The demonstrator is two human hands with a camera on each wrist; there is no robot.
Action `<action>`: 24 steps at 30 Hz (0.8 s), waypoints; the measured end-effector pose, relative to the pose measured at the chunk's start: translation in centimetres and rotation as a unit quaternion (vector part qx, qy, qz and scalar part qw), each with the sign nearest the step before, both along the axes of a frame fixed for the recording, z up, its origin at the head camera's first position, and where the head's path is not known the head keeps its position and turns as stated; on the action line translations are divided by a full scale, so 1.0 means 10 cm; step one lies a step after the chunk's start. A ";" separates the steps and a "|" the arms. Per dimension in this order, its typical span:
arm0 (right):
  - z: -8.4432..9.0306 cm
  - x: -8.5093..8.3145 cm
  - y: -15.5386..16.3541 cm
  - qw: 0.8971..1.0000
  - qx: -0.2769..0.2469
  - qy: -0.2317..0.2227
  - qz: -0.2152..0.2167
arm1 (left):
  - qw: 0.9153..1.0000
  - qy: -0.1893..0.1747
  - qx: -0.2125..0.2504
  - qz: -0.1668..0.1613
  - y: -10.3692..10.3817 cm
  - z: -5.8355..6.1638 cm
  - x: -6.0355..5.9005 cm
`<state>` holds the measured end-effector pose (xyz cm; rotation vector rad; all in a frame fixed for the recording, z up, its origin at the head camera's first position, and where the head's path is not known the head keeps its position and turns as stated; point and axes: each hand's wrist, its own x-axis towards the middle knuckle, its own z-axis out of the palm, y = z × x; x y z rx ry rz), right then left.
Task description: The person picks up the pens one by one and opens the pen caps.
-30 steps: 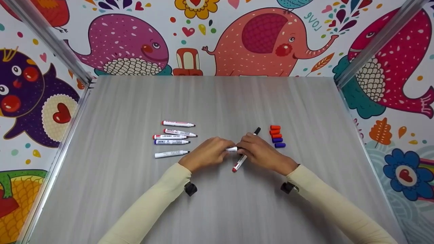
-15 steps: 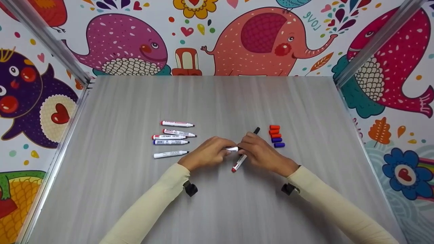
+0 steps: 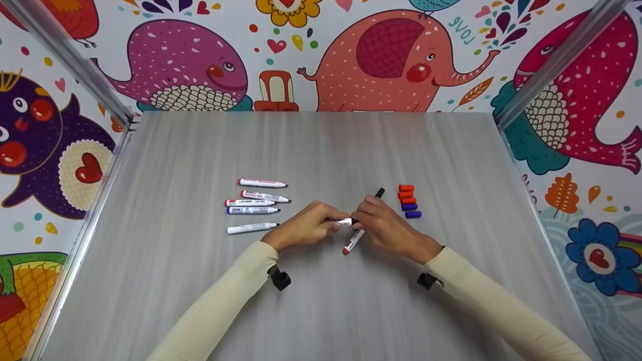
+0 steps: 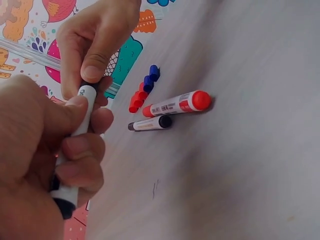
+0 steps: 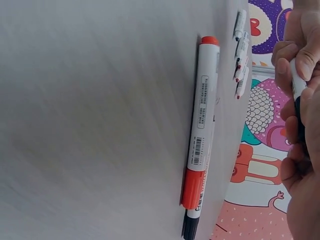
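My left hand (image 3: 305, 225) grips a white marker (image 3: 345, 221) with a black end, its fingers curled round the barrel in the left wrist view. At the other end, my right hand (image 3: 388, 228) pinches the black cap (image 4: 90, 86) between thumb and fingers. Cap and barrel meet there; whether they are joined I cannot tell. Beneath the right hand, a red capped marker (image 5: 202, 110) lies on the table beside a black capped marker (image 4: 150, 123). The head view shows the black cap of that second marker sticking out past the right hand.
Several uncapped markers (image 3: 253, 210) lie in a loose column left of the hands, tips pointing right. Right of the hands, loose red caps (image 3: 407, 195) and blue caps (image 3: 413, 214) form a short column. Patterned walls (image 3: 281, 50) edge the grey table (image 3: 311, 145).
My left hand has shifted very slightly left, and the held marker shows a little more between the hands. The right hand stays nearly still, and the things on the table have not moved.
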<state>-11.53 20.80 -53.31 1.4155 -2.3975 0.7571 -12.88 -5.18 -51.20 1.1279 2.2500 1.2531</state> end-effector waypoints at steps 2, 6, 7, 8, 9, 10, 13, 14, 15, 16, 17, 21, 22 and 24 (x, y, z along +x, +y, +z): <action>0.00 0.01 0.01 1.000 0.003 0.001 0.000 | 1.000 -0.011 0.001 -0.001 -0.01 0.01 0.00; 0.00 0.01 0.02 1.000 0.003 0.015 0.003 | 0.999 -0.032 0.006 0.001 -0.01 0.03 0.02; 0.01 0.01 0.02 1.000 0.002 0.021 0.004 | 0.999 -0.036 0.007 0.002 -0.01 0.04 0.02; 0.01 0.01 0.02 1.000 0.002 0.026 0.005 | 0.999 -0.038 0.008 0.003 -0.01 0.04 0.03; 0.01 0.01 0.02 0.999 0.000 0.035 0.006 | 0.999 -0.039 0.010 0.004 -0.01 0.05 0.03; 0.01 0.01 0.02 0.999 -0.001 0.041 0.007 | 0.999 -0.039 0.010 0.004 -0.01 0.05 0.03; 0.01 0.01 0.04 0.999 -0.002 0.052 0.008 | 0.999 -0.039 0.013 0.005 0.00 0.05 0.03; 0.01 0.01 0.04 0.998 -0.001 0.054 0.008 | 0.999 -0.040 0.014 0.005 0.00 0.05 0.03; 0.01 0.02 0.05 0.998 0.001 0.056 0.007 | 0.999 -0.041 0.016 0.004 0.00 0.05 0.03; 0.01 0.02 0.05 0.998 0.004 0.056 0.006 | 0.999 -0.044 0.017 0.004 -0.01 0.05 0.03; 0.01 0.03 0.06 0.998 0.007 0.056 0.005 | 0.999 -0.047 0.018 0.004 -0.01 0.05 0.03; 0.02 0.03 0.08 0.998 0.017 0.061 0.008 | 0.998 -0.057 0.025 0.001 -0.03 0.04 0.03; 0.02 0.03 0.10 0.998 0.015 0.061 0.011 | 0.998 -0.062 0.028 0.002 -0.05 0.03 0.03; 0.03 0.02 0.15 0.998 0.000 0.065 0.014 | 0.996 -0.084 0.040 0.004 -0.09 0.02 0.04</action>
